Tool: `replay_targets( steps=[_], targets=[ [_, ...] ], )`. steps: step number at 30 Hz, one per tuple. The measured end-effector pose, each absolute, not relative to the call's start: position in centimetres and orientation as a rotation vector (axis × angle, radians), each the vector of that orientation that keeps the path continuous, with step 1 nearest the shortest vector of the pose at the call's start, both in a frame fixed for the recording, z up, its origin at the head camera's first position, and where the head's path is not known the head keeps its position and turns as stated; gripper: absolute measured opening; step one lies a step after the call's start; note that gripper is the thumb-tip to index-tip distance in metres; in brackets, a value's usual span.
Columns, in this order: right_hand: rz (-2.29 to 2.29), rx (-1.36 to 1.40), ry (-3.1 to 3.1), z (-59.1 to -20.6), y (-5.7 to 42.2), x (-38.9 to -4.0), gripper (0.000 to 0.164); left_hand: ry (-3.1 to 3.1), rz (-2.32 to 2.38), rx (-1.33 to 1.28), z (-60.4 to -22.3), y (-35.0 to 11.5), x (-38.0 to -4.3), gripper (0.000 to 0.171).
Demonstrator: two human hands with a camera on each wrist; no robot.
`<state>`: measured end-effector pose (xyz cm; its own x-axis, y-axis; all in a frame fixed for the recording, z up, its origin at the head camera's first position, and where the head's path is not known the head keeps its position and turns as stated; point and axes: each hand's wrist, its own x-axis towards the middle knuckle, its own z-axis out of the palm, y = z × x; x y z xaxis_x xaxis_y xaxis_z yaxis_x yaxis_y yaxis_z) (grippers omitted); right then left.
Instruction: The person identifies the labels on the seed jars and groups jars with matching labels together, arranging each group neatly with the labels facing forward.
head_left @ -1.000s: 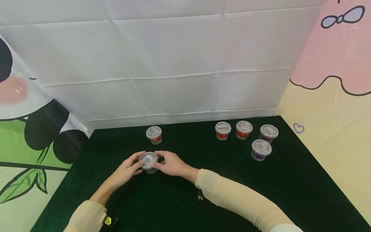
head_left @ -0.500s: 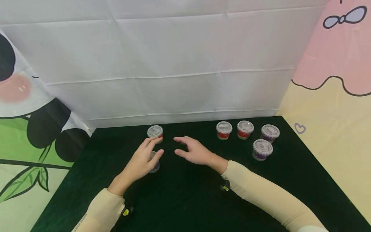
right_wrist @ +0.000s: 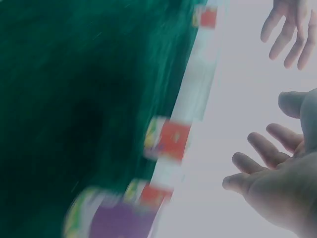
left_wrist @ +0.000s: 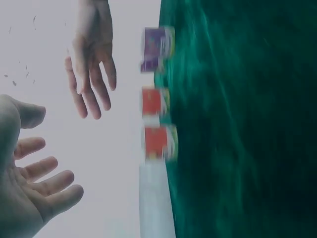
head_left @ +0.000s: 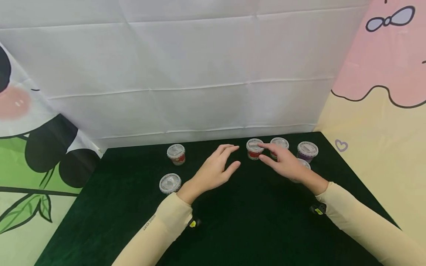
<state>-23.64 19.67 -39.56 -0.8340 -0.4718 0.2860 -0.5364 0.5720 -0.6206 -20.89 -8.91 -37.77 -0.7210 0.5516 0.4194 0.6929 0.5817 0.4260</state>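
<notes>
1. Left hand [head_left: 216, 168]: fingers loosely spread, holding nothing; near red tub [head_left: 254, 153] at the table's [head_left: 239, 229] back.
2. Right hand [head_left: 287, 162]: fingers apart, holding nothing; it partly blocks that tub, second red tub [head_left: 279, 142] and front purple tub [head_left: 305, 163].
3. Rear purple tub [head_left: 307, 149] stands beyond.
4. Leftward: third red tub [head_left: 176, 155], and grey-lidded tub [head_left: 169, 183] partly behind the left wrist [head_left: 187, 192].

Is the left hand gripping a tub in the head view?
No, the left hand has its thumb and fingers spread apart with nothing between them.
</notes>
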Motion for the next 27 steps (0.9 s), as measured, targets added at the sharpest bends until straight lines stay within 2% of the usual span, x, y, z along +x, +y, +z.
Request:
replay_targets(
  steps=[10,18,27],
  targets=[
    [1.162,0.623,-2.753,-40.8,26.7,-22.4,0.054,-2.694,-1.040,-1.132,-39.5,-0.6,-22.2,0.056],
    [1.267,0.565,-2.760,-42.0,30.0,-21.9,0.052,-2.750,-1.324,-1.010,-42.0,4.7,-23.1,0.060],
    [1.546,0.425,-2.812,-43.4,31.8,-21.7,0.061,-2.763,-1.529,-0.767,-44.4,8.9,-22.8,0.059]
  ],
)
